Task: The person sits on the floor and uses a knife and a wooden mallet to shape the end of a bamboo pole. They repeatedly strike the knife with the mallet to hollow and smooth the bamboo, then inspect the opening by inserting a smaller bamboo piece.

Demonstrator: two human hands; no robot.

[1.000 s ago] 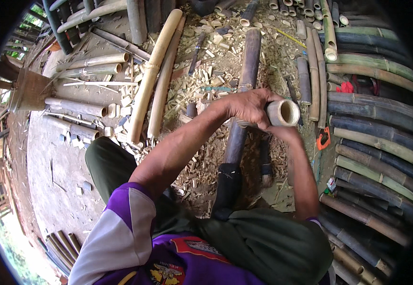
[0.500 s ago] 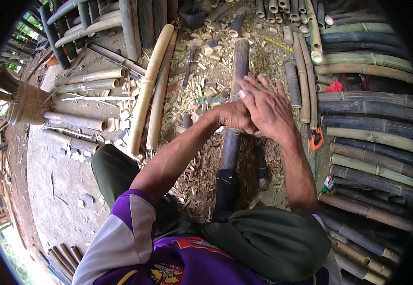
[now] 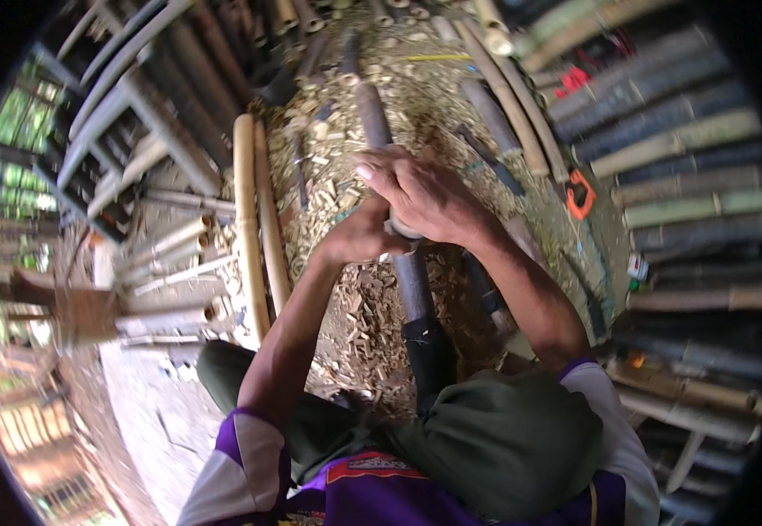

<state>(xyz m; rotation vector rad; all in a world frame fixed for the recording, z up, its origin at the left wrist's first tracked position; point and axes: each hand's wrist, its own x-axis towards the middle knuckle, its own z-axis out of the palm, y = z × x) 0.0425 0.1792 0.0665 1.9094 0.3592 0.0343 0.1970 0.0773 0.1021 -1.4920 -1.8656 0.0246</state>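
A dark bamboo pole runs away from me between my legs, with a black wrap round its near end. My left hand is curled against the middle of the pole, slightly blurred. Over it lies my right hand, fingers bent and thumb pointing left. The two hands press together and hide the pole beneath them. A small pale, rounded edge shows just below the right palm; what it belongs to is hidden. Wood chips cover the ground around the pole.
Stacked bamboo poles fill the right side. An orange-handled tool lies beside them. A pale bamboo length lies left of the chips, near a bamboo frame. A brush rests right of the pole.
My view has turned and shifted, so things appear moved. My right hand's fingers, stretched out flat before, are now bent over the left hand. Both hands stay at the pole's middle.
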